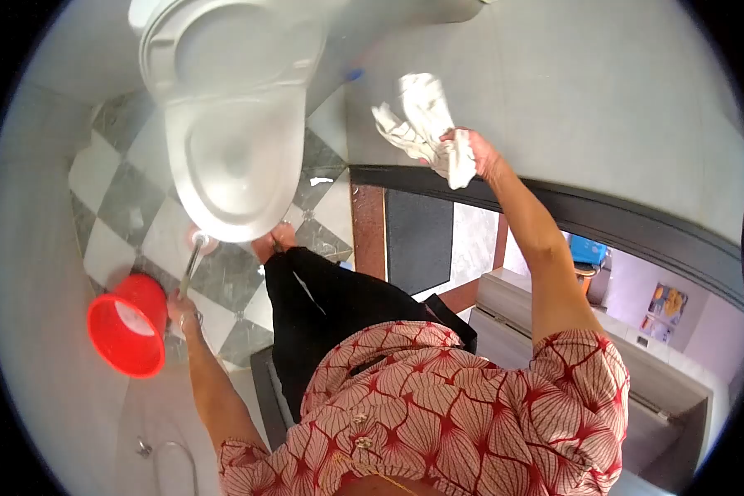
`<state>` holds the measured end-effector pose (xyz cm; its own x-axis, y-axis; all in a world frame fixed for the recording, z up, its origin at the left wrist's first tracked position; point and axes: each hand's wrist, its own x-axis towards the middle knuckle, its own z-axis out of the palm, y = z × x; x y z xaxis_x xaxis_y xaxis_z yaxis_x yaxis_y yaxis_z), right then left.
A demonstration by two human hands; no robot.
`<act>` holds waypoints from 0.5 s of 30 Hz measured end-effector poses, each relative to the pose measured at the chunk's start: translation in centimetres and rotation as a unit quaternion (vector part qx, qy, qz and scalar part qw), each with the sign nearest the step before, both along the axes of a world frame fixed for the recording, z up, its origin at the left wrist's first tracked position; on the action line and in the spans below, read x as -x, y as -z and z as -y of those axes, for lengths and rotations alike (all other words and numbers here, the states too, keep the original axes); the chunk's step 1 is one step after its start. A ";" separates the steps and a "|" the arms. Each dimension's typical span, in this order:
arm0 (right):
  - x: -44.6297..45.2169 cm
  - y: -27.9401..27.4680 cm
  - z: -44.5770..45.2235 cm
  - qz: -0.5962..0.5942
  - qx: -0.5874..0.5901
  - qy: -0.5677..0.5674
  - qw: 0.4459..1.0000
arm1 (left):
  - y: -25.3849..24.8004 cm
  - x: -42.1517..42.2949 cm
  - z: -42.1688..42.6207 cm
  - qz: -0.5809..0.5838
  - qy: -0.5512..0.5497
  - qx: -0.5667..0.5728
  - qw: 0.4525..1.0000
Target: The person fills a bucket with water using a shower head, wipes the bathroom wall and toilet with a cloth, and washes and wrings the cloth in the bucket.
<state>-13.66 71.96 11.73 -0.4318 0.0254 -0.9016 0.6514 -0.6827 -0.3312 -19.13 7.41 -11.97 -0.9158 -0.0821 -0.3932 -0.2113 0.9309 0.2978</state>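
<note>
My right hand [481,155], raised by the grey wall on the right, is closed around a crumpled white cloth [428,116]. Part of the cloth hangs free and is slightly blurred. Low on the left, my left hand [183,309] grips the thin handle of a long-handled tool with a round pale end [192,264]. That end is at or close to the floor beside the toilet; its exact kind is unclear. The white toilet [238,157] stands in front of me with its lid raised. A red bucket [122,332] is just left of my left hand.
Grey and white checkered tiles [130,208] cover the floor. My bare feet [274,240] are close to the toilet's front. At the right, a dark door frame [603,217] borders an opening with a dark mat [419,240]. A hose [178,450] hangs at the lower left.
</note>
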 end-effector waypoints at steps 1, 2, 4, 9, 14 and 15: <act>-0.3 -0.1 1.7 -0.041 0.114 0.084 0.989 | -1.1 -0.2 -0.5 -0.010 -0.003 0.015 1.000; -0.7 -0.6 3.1 -0.070 0.180 0.127 0.973 | -1.5 -0.3 -0.9 -0.007 -0.007 0.022 1.000; -1.9 -0.4 5.3 -0.157 0.234 0.142 0.949 | -1.5 -0.8 -1.1 -0.002 -0.041 0.060 0.997; -2.5 -0.3 9.9 -0.205 0.243 0.145 0.937 | -0.4 -1.8 0.8 -0.011 -0.040 0.078 0.996; -2.0 -1.4 10.4 -0.172 0.295 0.100 0.934 | -1.9 -3.0 -0.3 0.003 -0.028 0.059 0.998; -1.8 -2.2 12.2 -0.169 0.303 0.085 0.934 | -2.6 -3.5 0.3 0.009 -0.008 0.065 0.998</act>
